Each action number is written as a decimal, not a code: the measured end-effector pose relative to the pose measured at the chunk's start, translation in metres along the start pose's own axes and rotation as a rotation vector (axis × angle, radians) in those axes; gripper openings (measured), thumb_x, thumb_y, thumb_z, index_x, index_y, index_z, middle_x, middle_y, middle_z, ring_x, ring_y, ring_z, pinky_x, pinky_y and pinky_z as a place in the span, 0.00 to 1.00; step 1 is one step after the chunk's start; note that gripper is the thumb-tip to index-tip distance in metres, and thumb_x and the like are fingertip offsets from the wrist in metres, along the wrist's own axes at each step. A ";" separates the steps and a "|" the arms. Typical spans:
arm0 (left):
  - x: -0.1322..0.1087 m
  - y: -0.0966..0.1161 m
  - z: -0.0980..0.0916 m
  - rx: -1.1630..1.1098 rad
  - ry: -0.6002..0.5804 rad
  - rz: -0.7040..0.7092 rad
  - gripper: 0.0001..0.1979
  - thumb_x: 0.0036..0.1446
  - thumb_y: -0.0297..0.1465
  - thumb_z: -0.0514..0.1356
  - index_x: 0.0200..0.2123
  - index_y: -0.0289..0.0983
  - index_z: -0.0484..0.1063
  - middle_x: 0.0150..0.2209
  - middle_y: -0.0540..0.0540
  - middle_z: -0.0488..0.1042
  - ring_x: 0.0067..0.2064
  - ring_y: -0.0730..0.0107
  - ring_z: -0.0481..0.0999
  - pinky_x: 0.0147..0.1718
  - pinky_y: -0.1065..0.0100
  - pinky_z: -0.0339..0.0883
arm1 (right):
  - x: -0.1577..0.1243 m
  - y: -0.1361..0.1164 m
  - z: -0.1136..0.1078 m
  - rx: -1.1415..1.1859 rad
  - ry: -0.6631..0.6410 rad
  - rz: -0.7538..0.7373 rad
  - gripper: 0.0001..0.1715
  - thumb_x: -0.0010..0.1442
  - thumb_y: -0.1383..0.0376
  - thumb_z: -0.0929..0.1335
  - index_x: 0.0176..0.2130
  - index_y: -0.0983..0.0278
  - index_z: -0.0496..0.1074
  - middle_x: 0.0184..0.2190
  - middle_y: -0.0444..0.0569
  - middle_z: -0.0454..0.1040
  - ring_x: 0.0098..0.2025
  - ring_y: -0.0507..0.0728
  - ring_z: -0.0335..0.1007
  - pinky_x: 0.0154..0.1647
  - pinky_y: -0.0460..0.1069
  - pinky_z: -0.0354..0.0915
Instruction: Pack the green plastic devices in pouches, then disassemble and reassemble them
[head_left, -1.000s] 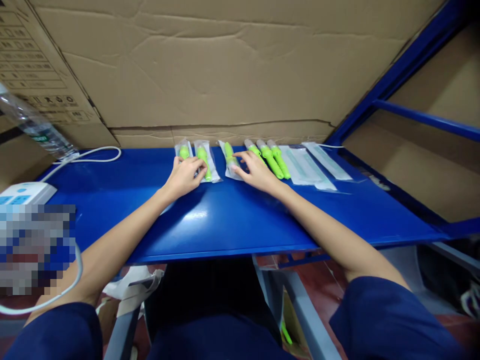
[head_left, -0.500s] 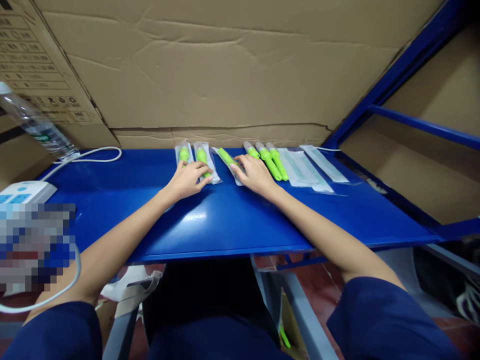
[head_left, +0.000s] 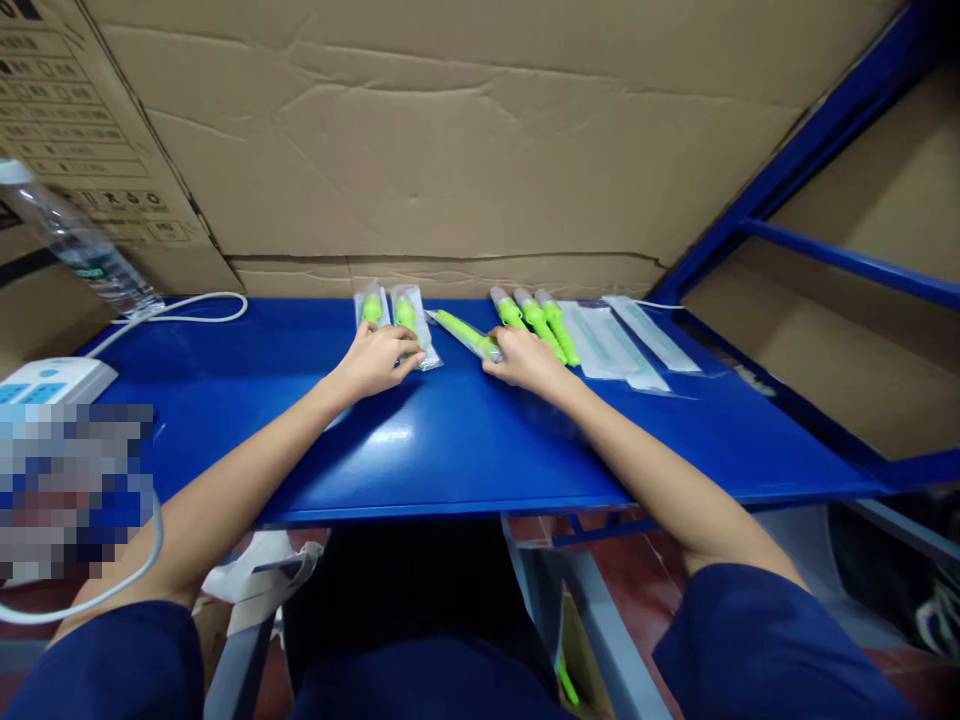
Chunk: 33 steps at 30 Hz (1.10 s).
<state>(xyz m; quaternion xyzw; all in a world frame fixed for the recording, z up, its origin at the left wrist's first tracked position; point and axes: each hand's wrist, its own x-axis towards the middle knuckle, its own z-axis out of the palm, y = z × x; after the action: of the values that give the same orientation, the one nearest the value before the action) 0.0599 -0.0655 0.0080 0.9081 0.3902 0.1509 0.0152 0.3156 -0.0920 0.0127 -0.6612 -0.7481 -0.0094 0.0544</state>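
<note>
Pinching the bagged green pen (head_left: 463,330) beside the bagged pair (head_left: 406,314), the right hand (head_left: 528,362) risks slippage if pressure slackens; the left hand (head_left: 375,361), curled over that pair, hold unclear, could nudge it.

Lime green on my slim, clear-wrapped plastic stick (head_left: 461,331), and lime too on three grey-capped plastic sticks (head_left: 537,318)! Deep blue across my flat tabletop (head_left: 435,465), brown on the cardboard wall (head_left: 465,170), navy on my cloth sleeves (head_left: 757,640).

Plastic bottle (head_left: 96,262) – power strip (head_left: 64,378) – brown cardboard (head_left: 450,170).
</note>
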 end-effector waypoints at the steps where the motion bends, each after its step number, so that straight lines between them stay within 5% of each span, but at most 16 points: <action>1: 0.000 0.000 -0.001 0.005 0.001 -0.006 0.17 0.71 0.38 0.52 0.43 0.39 0.80 0.54 0.42 0.79 0.57 0.55 0.75 0.56 0.49 0.55 | 0.000 0.001 -0.002 0.021 0.000 0.010 0.23 0.62 0.63 0.68 0.54 0.71 0.75 0.51 0.64 0.78 0.54 0.72 0.75 0.48 0.58 0.71; 7: 0.000 0.001 -0.003 0.012 -0.014 -0.020 0.17 0.71 0.37 0.52 0.42 0.38 0.80 0.55 0.42 0.79 0.56 0.54 0.75 0.56 0.49 0.55 | 0.013 0.032 -0.011 0.297 0.173 -0.035 0.27 0.58 0.59 0.71 0.54 0.70 0.77 0.47 0.60 0.81 0.47 0.69 0.79 0.51 0.61 0.72; 16: 0.000 -0.003 0.000 0.004 0.010 0.010 0.17 0.70 0.37 0.52 0.43 0.39 0.80 0.54 0.43 0.79 0.55 0.55 0.75 0.55 0.50 0.55 | 0.029 0.055 0.002 0.496 0.411 -0.373 0.30 0.60 0.65 0.69 0.61 0.64 0.69 0.59 0.57 0.75 0.60 0.67 0.72 0.62 0.63 0.68; 24: 0.000 -0.001 -0.005 0.066 -0.042 0.001 0.20 0.65 0.29 0.54 0.58 0.40 0.75 0.57 0.40 0.77 0.59 0.51 0.74 0.57 0.48 0.56 | 0.043 0.043 0.036 0.381 0.287 -0.717 0.27 0.69 0.71 0.59 0.64 0.62 0.67 0.67 0.53 0.68 0.71 0.61 0.61 0.74 0.66 0.53; 33: -0.001 -0.001 0.000 0.089 -0.054 0.076 0.19 0.69 0.31 0.50 0.53 0.42 0.79 0.58 0.40 0.76 0.60 0.53 0.73 0.57 0.49 0.57 | 0.043 0.048 0.038 0.223 0.371 -0.536 0.34 0.55 0.81 0.58 0.57 0.67 0.74 0.71 0.58 0.60 0.72 0.64 0.58 0.70 0.65 0.59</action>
<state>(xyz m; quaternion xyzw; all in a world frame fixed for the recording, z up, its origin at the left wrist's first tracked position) 0.0586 -0.0653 0.0079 0.9257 0.3615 0.1094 -0.0204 0.3559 -0.0407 -0.0240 -0.4182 -0.8690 -0.0617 0.2572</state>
